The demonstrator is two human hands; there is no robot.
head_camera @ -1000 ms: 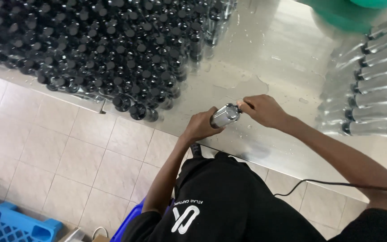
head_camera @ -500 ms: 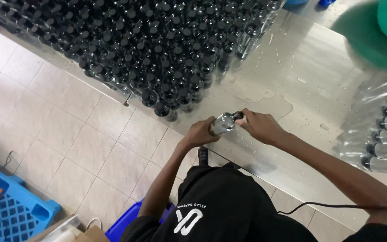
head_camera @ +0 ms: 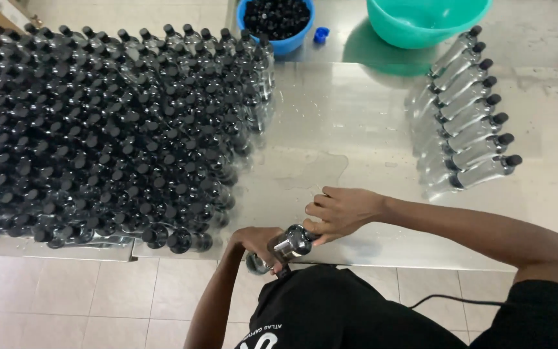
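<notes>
- Both hands meet over the near edge of the steel tabletop (head_camera: 369, 123), a smooth, reflective sheet with faint water streaks and a shallow puddle near its middle.
- The left hand (head_camera: 258, 242) is wrapped round the body of a small clear bottle (head_camera: 285, 247), fingers clamped on it from below; the bottle lies tilted, just past the table's near edge, above the person's black shirt.
- The right hand (head_camera: 343, 211) is pinched together on the bottle's cap end, fingertips closed round it, the wrist resting on the tabletop.
- The bottle looks glossy and cylindrical, catching glints of light; its cap is mostly hidden under the right fingers.
- The left half of the table, from the far edge to the near edge, is packed with a dense block of upright bottles (head_camera: 111, 129), clear-bodied with round black caps, standing shoulder to shoulder.
- Toward the right edge, a row of capped bottles lying on their sides (head_camera: 466, 110) runs front to back, each slanted, black caps pointing up and right.
- At the far edge sits a round blue tub (head_camera: 278, 44) full of loose black caps, with a single blue cap (head_camera: 320, 35) just beside it.
- A smooth teal plastic basin (head_camera: 421, 29) stands further right along the far edge.
- Pale square floor tiles (head_camera: 66, 297) show below the near edge.
</notes>
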